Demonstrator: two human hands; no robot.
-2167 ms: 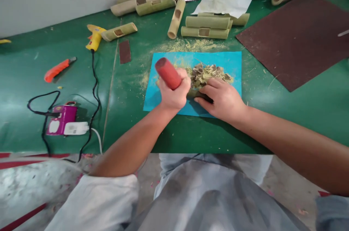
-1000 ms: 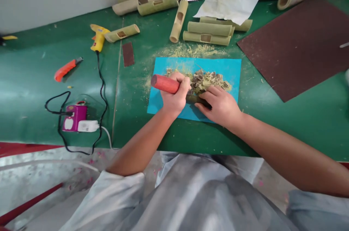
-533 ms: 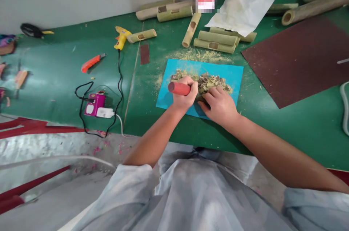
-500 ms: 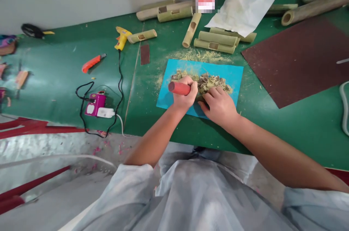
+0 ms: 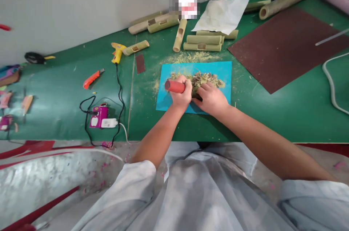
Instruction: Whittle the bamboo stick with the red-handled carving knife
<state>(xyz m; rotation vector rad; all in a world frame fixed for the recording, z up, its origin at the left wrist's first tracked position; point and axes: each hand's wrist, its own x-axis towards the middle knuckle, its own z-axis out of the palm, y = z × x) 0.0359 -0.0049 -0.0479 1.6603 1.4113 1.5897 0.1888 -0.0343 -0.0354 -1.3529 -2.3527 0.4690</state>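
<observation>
My left hand (image 5: 180, 91) is closed around the red handle (image 5: 174, 86) of a tool whose working end is hidden behind my fingers. Close beside it, my right hand (image 5: 212, 97) has its fingers curled over a bamboo piece (image 5: 195, 95), mostly covered by both hands. Beneath them lies a blue sheet (image 5: 225, 69). Chips and fibrous bamboo shavings (image 5: 209, 78) are heaped on the sheet just beyond my fingers.
Bamboo tubes with cut notches (image 5: 202, 47) lie behind the sheet, near white paper (image 5: 220, 14). A brown sheet (image 5: 275, 52) is at right. Leftward are a yellow glue gun (image 5: 117, 52), an orange utility knife (image 5: 92, 78) and a corded purple power block (image 5: 98, 116).
The whole view has shifted and turned slightly, so the table items sit differently in frame. Both hands keep their hold at the blue sheet.
</observation>
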